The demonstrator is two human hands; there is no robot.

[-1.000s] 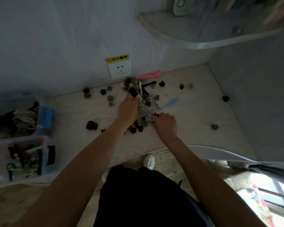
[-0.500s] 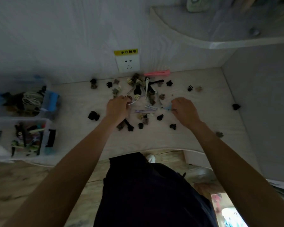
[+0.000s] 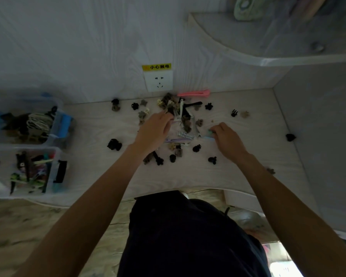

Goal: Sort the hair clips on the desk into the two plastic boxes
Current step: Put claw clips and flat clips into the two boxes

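Note:
A pile of hair clips (image 3: 185, 120) lies on the pale desk (image 3: 248, 156) below the wall socket, with small black and brown claw clips scattered around it. My left hand (image 3: 154, 130) reaches into the pile's left side, and its curled fingertips pinch a thin pale clip (image 3: 175, 121). My right hand (image 3: 226, 138) is at the pile's right side and pinches a light blue clip (image 3: 209, 134). Two clear plastic boxes stand at the far left. The rear box (image 3: 65, 121) holds claw clips and the front box (image 3: 57, 156) holds long coloured clips.
A long pink clip (image 3: 194, 93) lies against the back wall by the socket (image 3: 158, 81). Stray claw clips sit at the right near the side wall (image 3: 290, 137) and left of my arm (image 3: 114, 144). A curved shelf (image 3: 268, 60) overhangs the back right corner.
My right hand has moved right from the pile's front edge and taken hold of the light blue clip. My left hand has shifted to the pile's left side.

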